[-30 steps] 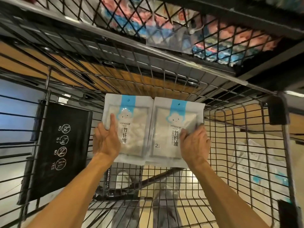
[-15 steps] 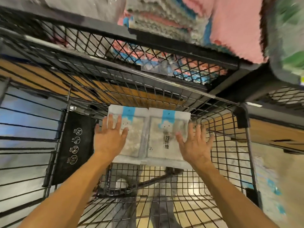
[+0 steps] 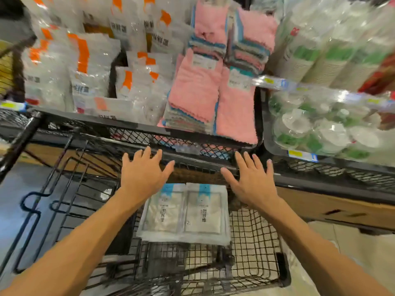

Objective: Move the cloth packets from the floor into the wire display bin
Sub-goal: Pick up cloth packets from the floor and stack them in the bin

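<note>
Two white cloth packets with blue tops, one on the left (image 3: pixel 163 212) and one on the right (image 3: pixel 204 210), lie side by side on the mesh floor of the black wire display bin (image 3: pixel 254 238). Above them, my left hand (image 3: pixel 143 174) hovers with fingers spread straight, holding nothing. My right hand (image 3: pixel 252 178) is likewise spread and empty, above and to the right of the packets. Neither hand touches a packet.
A shelf above the bin carries pink cloths (image 3: pixel 198 90), white bags with orange marks (image 3: pixel 89 67) and clear plastic cups (image 3: pixel 320 127). A black mesh shelf rim (image 3: pixel 149 129) runs just beyond my fingertips. Pale floor tiles (image 3: pixel 352 248) show at right.
Both hands let go of the two packets and lifted away with fingers spread. The packets now lie in the bin. My view has swung up toward the shelf.
</note>
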{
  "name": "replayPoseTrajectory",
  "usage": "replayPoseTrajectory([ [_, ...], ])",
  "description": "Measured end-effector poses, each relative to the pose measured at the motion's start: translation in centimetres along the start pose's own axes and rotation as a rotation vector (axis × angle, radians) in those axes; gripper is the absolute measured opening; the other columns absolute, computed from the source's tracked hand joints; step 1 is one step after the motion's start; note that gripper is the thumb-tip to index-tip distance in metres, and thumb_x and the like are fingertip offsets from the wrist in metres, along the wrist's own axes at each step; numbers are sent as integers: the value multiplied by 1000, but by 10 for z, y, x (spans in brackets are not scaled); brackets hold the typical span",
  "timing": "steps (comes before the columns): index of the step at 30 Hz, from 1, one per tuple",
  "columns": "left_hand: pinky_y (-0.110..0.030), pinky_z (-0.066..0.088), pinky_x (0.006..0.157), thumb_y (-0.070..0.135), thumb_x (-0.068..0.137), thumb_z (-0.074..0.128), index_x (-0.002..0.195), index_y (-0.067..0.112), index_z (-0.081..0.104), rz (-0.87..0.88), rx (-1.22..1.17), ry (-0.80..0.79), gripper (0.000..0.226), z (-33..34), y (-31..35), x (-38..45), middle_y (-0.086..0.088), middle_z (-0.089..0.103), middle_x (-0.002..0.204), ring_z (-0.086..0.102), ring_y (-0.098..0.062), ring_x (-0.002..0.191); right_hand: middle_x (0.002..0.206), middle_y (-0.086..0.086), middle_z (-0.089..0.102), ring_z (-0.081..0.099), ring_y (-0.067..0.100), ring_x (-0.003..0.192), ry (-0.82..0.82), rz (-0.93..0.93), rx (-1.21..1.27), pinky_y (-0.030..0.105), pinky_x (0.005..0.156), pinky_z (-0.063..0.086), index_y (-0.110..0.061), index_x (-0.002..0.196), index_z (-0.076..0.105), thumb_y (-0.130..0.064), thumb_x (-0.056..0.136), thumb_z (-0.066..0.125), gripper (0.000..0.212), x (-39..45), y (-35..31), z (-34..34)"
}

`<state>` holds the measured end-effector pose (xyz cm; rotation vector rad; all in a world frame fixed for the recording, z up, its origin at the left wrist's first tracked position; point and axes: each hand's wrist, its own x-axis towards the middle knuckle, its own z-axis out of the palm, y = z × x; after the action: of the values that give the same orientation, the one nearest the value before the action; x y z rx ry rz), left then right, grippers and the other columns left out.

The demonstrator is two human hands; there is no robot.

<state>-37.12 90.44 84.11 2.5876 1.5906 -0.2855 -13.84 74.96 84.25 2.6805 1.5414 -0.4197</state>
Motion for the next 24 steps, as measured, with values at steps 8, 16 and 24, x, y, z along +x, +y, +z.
replayPoseTrajectory([
  [8, -58, 28, 114, 85, 89, 18, 144, 31, 52, 109, 57, 170, 84, -148, 61, -41, -6, 50, 151, 46, -33, 138, 173, 4, 16, 8, 27, 160, 142, 21, 62, 57, 126, -1, -27, 164, 17, -77, 98, 17, 83, -63, 28, -155],
  [16, -58, 15, 122, 80, 92, 13, 158, 32, 29, 413, 17, 296, 84, -246, 137, -61, -4, 25, 167, 28, -27, 151, 173, 2, 14, 9, 26, 160, 283, 243, 109, 59, 127, 2, -29, 164, 16, -78, 97, 16, 84, -143, 80, -233],
  [24, -64, 14, 121, 87, 79, 0, 161, 33, 17, 803, 109, 217, 100, -266, 240, -95, -3, 14, 170, 16, -27, 156, 169, 4, 29, 27, 29, 154, 417, 625, 116, 57, 124, 20, -26, 162, 26, -83, 94, 16, 89, -255, 141, -241],
])
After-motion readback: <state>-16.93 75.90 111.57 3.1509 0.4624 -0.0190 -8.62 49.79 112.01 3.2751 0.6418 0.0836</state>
